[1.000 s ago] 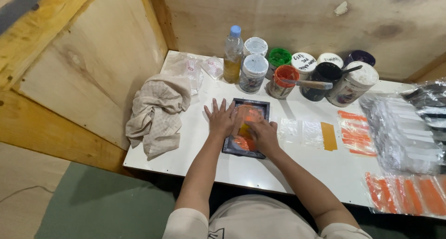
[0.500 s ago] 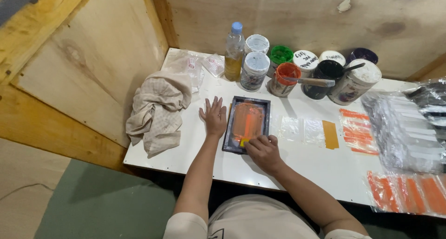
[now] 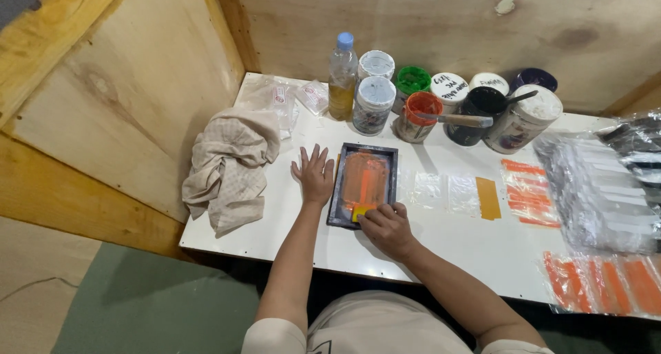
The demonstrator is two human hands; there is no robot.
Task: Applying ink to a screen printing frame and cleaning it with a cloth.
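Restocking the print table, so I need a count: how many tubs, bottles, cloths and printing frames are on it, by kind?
Tubs: 8
Bottles: 1
Cloths: 1
Printing frames: 1
Total: 11

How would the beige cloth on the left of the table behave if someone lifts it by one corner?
The beige cloth would probably hang limp, since it lies crumpled in soft folds. It looks light for its size, being thin fabric. One edge droops over the white table rim, so a small push might slide it off.
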